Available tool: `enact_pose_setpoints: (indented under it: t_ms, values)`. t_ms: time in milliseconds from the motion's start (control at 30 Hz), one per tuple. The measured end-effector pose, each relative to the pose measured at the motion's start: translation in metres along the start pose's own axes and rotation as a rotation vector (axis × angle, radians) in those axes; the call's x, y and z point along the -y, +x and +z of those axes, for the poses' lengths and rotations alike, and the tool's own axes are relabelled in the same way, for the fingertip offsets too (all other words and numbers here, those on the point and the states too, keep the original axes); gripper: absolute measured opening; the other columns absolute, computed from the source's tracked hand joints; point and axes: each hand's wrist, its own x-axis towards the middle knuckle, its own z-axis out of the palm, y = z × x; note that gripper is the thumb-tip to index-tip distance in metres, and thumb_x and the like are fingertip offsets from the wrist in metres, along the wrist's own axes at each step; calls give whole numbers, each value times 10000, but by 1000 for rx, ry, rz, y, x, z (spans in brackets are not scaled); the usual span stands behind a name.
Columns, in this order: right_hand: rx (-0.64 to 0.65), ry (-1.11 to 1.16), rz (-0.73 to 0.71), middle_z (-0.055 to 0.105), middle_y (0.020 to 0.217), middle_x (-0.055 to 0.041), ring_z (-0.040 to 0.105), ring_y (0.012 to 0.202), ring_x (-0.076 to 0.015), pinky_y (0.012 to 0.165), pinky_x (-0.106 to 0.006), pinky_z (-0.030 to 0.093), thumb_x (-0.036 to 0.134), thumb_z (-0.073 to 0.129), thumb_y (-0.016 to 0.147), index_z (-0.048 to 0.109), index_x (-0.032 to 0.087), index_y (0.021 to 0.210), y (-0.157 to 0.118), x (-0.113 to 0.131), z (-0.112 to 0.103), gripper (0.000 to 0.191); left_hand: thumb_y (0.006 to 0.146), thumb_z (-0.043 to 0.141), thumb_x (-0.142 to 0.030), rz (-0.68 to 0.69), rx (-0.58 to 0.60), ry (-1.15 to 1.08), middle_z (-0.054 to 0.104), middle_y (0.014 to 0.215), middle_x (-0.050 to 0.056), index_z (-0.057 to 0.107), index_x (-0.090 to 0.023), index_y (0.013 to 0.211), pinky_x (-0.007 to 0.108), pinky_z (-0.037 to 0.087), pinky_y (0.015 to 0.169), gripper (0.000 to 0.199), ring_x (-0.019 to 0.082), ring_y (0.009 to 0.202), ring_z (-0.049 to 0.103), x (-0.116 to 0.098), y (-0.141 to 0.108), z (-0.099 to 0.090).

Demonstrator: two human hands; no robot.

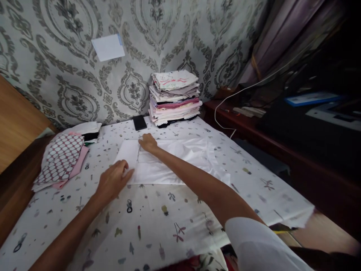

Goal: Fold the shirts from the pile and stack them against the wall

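A white garment (pixel 180 156), its exact kind unclear, lies spread lengthwise across the patterned bed sheet (pixel 146 222). Its left end is folded over into a smooth flat panel. My right hand (pixel 148 143) reaches across it, fingers curled closed on the far edge near the fold. At the near left corner rests my left hand (pixel 114 178), fingers loosely bent and thumb apart, touching the cloth without visibly gripping it. Wrinkles run through the garment's right part, and my right forearm hides some of its middle.
A tall stack of folded clothes (pixel 175 99) stands against the wall, with a black phone (pixel 139 122) beside it. More clothes (pixel 62 158) are piled at the left edge. A white cable (pixel 222 101) hangs by a dark red wooden surface (pixel 254 139) on the right.
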Motion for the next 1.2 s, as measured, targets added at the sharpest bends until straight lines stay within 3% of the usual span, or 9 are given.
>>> enact_pose_setpoints:
  t_ms: [133, 300, 400, 633, 800, 933, 1100, 1200]
  values:
    - [40, -25, 34, 632, 1292, -132, 639, 1151, -286, 918, -393, 545, 247, 626, 838, 668, 194, 1135, 13, 6, 1, 305, 958, 467, -477, 42, 105, 110, 640, 984, 38, 528, -209, 972, 297, 382, 603, 275, 222, 909, 618, -23, -17, 8]
    - [62, -8, 59, 697, 1165, -124, 661, 1121, -290, 885, -381, 554, 84, 643, 747, 690, 183, 1041, 22, 11, 2, 314, 970, 456, -279, 33, 117, 283, 634, 1054, 73, 554, -184, 1034, 300, 392, 605, 151, 248, 1026, 610, -25, -16, 12]
    - [50, 35, 54, 716, 1115, -102, 676, 1081, -262, 866, -348, 553, 72, 643, 735, 689, 189, 1012, 21, 13, 2, 304, 993, 382, -205, 68, 115, 308, 634, 1059, 78, 568, -181, 1066, 299, 403, 610, 201, 233, 996, 620, -25, -15, 13]
    - [14, 189, 68, 752, 860, -32, 709, 879, -170, 766, -229, 544, 93, 641, 739, 706, 190, 870, 22, 7, -2, 175, 999, 368, -216, 92, 51, 266, 649, 983, 69, 587, -186, 977, 301, 393, 600, 222, 226, 911, 632, -28, -16, 7]
    - [-2, 294, 97, 738, 746, -41, 713, 752, -166, 673, -216, 546, 56, 641, 720, 689, 167, 764, 27, -3, -6, 129, 989, 354, -229, 152, -10, 202, 662, 938, 66, 578, -200, 932, 295, 362, 576, 233, 213, 842, 630, -32, -15, 5]
    - [21, 382, 122, 693, 609, -40, 704, 639, -171, 578, -212, 537, 26, 649, 712, 659, 156, 690, 26, -14, -7, 132, 979, 380, -218, 162, 9, 180, 663, 945, 63, 573, -208, 921, 289, 365, 590, 201, 209, 842, 634, -39, -14, 9]
    - [27, 485, 146, 639, 526, 4, 682, 555, -148, 523, -186, 520, 29, 662, 724, 660, 158, 739, 24, -24, -6, 130, 984, 363, -208, 175, 70, 197, 657, 944, 70, 578, -198, 930, 285, 352, 578, 222, 219, 858, 633, -46, -14, 20]
    - [13, 549, 148, 634, 542, 24, 669, 549, -127, 513, -167, 506, 40, 659, 760, 657, 162, 788, 24, -22, -7, 126, 953, 391, -216, 167, 10, 82, 655, 901, 49, 566, -210, 883, 273, 350, 596, 187, 195, 805, 620, -40, -13, 19]
